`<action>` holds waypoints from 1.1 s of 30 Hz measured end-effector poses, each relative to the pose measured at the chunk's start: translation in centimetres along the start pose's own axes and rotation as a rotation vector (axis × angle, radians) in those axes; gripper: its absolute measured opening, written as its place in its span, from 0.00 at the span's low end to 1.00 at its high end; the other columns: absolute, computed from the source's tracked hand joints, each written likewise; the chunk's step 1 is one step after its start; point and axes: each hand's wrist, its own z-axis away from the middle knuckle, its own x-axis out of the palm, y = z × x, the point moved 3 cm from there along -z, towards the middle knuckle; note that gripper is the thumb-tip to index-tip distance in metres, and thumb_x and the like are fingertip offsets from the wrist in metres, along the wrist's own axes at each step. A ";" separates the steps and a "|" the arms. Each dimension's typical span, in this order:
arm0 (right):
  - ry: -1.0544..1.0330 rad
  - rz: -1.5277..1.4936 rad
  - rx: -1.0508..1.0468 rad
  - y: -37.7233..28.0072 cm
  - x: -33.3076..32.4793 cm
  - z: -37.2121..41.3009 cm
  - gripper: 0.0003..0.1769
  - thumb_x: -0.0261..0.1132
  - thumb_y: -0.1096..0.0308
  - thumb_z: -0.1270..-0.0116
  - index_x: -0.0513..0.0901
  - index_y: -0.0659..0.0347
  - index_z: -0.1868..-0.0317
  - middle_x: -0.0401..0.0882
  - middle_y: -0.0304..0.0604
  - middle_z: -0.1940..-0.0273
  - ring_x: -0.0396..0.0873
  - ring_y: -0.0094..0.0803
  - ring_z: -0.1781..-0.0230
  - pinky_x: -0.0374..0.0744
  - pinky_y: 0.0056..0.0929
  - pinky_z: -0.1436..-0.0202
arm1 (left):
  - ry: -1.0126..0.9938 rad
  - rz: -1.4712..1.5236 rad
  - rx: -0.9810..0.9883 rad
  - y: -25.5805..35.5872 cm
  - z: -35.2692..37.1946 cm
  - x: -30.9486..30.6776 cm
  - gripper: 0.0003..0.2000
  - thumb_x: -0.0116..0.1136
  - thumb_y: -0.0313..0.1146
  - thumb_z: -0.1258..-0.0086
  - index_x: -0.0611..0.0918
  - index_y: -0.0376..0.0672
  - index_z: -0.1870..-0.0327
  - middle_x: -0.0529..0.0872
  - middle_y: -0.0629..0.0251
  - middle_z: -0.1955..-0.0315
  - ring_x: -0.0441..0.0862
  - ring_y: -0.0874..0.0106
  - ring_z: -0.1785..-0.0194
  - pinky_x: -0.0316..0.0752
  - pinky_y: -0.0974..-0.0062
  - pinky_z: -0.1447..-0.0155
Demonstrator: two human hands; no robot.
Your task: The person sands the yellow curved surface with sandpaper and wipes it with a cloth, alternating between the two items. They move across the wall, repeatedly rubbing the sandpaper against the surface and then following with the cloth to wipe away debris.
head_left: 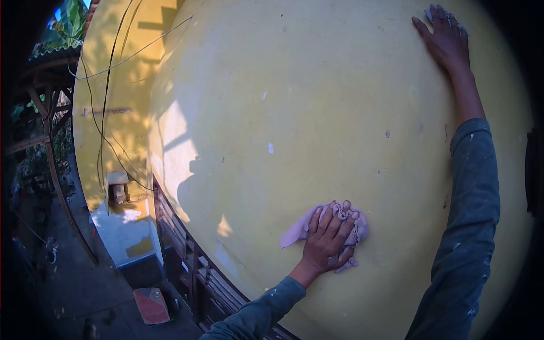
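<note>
My left hand [328,238] presses a crumpled pinkish-lilac rag [296,231] against the yellow wall [323,119]. Its fingers lie over the bunched cloth, and one corner of the rag spreads out to the left. Higher up at the far right, my right hand [449,45] reaches up along the same wall. Pale cloth [429,13] shows around its fingertips, mostly covered by the hand. Small chips and pale patches mark the paint between both hands. Both sleeves are dark and speckled with light spots.
A brown slatted railing [195,255] runs along the wall's lower left. Loose cables [105,107] hang by a second yellow wall section [93,85]. A reddish board [151,306] lies on the ground below, and a wooden post [56,170] stands at the left.
</note>
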 end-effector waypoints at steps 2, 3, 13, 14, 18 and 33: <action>0.068 0.079 -0.179 -4.9 2.9 2.2 0.46 0.47 0.32 0.23 0.55 0.55 0.16 0.49 0.42 0.15 0.44 0.39 0.13 0.42 0.45 0.11 | 0.011 -0.008 0.009 -0.1 -0.1 -0.1 0.33 0.58 0.43 0.35 0.75 0.44 0.26 0.72 0.52 0.24 0.66 0.47 0.21 0.52 0.44 0.18; 0.138 0.192 -0.313 -8.2 5.2 4.0 0.46 0.44 0.29 0.23 0.54 0.49 0.15 0.52 0.35 0.15 0.47 0.34 0.14 0.45 0.44 0.11 | 0.007 0.001 0.006 0.0 -0.1 -0.1 0.33 0.58 0.43 0.35 0.75 0.44 0.26 0.72 0.52 0.24 0.66 0.47 0.21 0.52 0.44 0.18; 0.127 0.176 -0.278 0.1 3.8 0.8 0.46 0.46 0.30 0.24 0.55 0.48 0.16 0.52 0.35 0.15 0.47 0.33 0.14 0.44 0.43 0.11 | 0.009 -0.015 0.008 -0.1 -0.2 -0.1 0.32 0.58 0.42 0.35 0.75 0.43 0.27 0.73 0.52 0.25 0.66 0.47 0.22 0.52 0.44 0.18; 0.148 0.238 -0.189 4.1 4.0 -1.7 0.45 0.46 0.30 0.23 0.55 0.47 0.15 0.52 0.35 0.15 0.47 0.36 0.14 0.45 0.46 0.12 | 0.008 -0.016 0.008 0.0 -0.2 -0.2 0.32 0.58 0.42 0.35 0.75 0.43 0.27 0.73 0.52 0.25 0.66 0.47 0.22 0.52 0.44 0.18; 0.192 0.302 0.050 6.7 4.3 -3.2 0.46 0.47 0.30 0.24 0.56 0.47 0.15 0.53 0.37 0.15 0.48 0.41 0.14 0.46 0.53 0.13 | 0.012 -0.017 0.013 0.0 -0.3 -0.3 0.32 0.58 0.42 0.35 0.75 0.43 0.27 0.73 0.52 0.25 0.67 0.47 0.22 0.53 0.44 0.18; 0.204 0.317 -0.191 5.8 3.4 0.5 0.41 0.46 0.34 0.20 0.56 0.44 0.15 0.52 0.34 0.15 0.49 0.38 0.14 0.48 0.46 0.13 | -0.003 -0.024 0.011 -0.2 -0.3 -0.3 0.34 0.58 0.41 0.35 0.74 0.41 0.26 0.71 0.52 0.24 0.65 0.47 0.21 0.53 0.44 0.18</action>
